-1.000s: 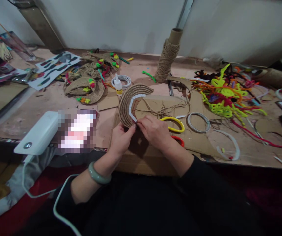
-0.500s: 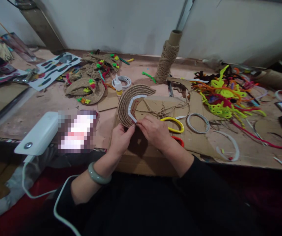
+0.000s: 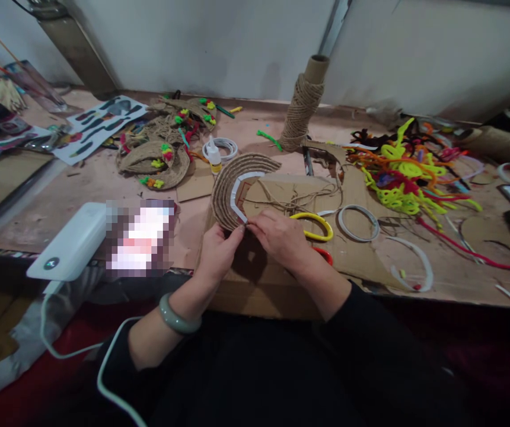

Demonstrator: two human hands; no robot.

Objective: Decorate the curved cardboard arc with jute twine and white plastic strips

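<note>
1. Lying far left of the arc (image 3: 226, 193): a white power bank (image 3: 70, 240), cable hanging off its near end.
2. Up-left of the arc: a printed sheet (image 3: 97, 124), then a heap of woven pieces (image 3: 159, 154) with coloured bits on them.
3. Just up-left of the arc: a glue bottle (image 3: 213, 155), upright.
4. Left hand (image 3: 219, 252): below the arc, fingers closed in a pinch on the arc's lower end. Green bangle (image 3: 177, 317) on that wrist.
5. Arc: a twine-wrapped half ring with a white inner edge, resting on the cardboard (image 3: 357, 261), its lower end between both hands.
6. Right hand (image 3: 279, 237): just right of the arc's lower end, thumb and forefinger pressed together on the same tip, touching the left fingertips.
7. Behind the arc, to the right: a twine spool (image 3: 302, 107), upright.
8. Right of the arc: yellow-handled scissors (image 3: 315, 222), partly under the right hand; next a tape ring (image 3: 356, 222), flat.
9. Far right of the arc: a tangle of pipe cleaners (image 3: 406, 172), mostly yellow-green and red.
</note>
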